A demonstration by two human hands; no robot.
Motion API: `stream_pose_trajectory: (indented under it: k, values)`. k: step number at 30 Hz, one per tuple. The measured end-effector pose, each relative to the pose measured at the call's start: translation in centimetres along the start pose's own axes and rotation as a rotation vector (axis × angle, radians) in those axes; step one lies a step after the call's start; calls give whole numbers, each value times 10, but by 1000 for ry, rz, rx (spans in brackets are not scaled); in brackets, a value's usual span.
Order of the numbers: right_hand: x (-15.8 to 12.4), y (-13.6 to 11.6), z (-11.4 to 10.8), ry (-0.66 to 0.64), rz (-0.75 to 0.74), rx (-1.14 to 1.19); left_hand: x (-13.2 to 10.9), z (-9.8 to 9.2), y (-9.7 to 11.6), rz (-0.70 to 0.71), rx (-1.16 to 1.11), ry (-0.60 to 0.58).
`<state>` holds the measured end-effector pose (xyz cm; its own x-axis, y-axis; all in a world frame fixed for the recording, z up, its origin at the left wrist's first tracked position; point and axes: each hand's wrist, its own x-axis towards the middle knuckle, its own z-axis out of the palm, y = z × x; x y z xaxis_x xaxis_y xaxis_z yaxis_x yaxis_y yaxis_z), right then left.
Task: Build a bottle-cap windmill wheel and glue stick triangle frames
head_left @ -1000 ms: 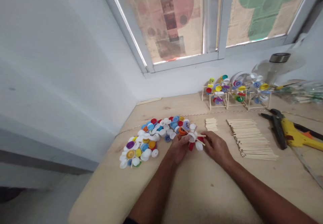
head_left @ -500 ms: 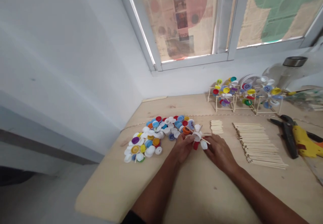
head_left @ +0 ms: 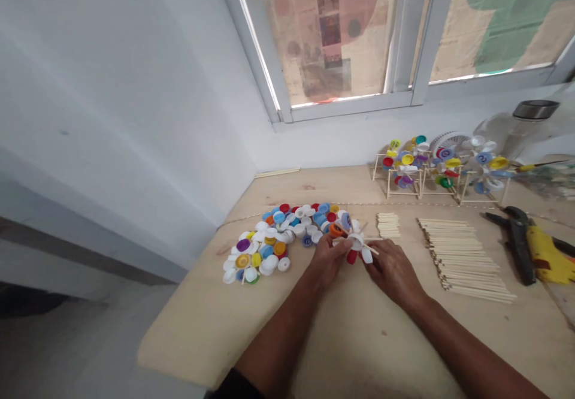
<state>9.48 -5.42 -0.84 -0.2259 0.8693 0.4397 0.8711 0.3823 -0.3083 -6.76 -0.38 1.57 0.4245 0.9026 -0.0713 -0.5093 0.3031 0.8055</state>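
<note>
Between my two hands is a small wheel made of bottle caps and wooden sticks, a white cap at its middle and sticks pointing outward. Red, white, orange and blue caps show around it, though some may belong to the pile behind. My left hand pinches the wheel from the left, thumb by the central cap. On the other side my right hand has its fingers closed at a stick and the wheel's edge; the fingertips are partly hidden. Just left and behind lies a pile of loose bottle caps in many colours.
Right of my hands lie short sticks and longer sticks in rows. A yellow and black glue gun rests farther right. Finished cap wheels on stick stands line the back, near a bottle. A twisted cord crosses the table.
The view has shifted slightly, so most things sit a little farther right. Both hands keep hold of the cap wheel, which appears turned slightly.
</note>
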Motion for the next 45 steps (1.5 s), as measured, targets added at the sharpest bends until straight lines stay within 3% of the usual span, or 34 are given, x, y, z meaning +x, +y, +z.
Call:
stream_pose_trajectory:
  k: [19,25,35,39,45]
  values:
    - [3,-3,-8,14,32,72,-1,3,4,63,21,34]
    - [3,-4,-12,90,153,140,2,-1,8,103,-32,121]
    - [8,-6,-17,339,457,573,5,-2,12,147,-21,162]
    - [8,-8,-20,382,397,604,4,-2,10,133,35,175]
    - [7,-10,-22,344,314,589,5,-3,6,121,70,174]
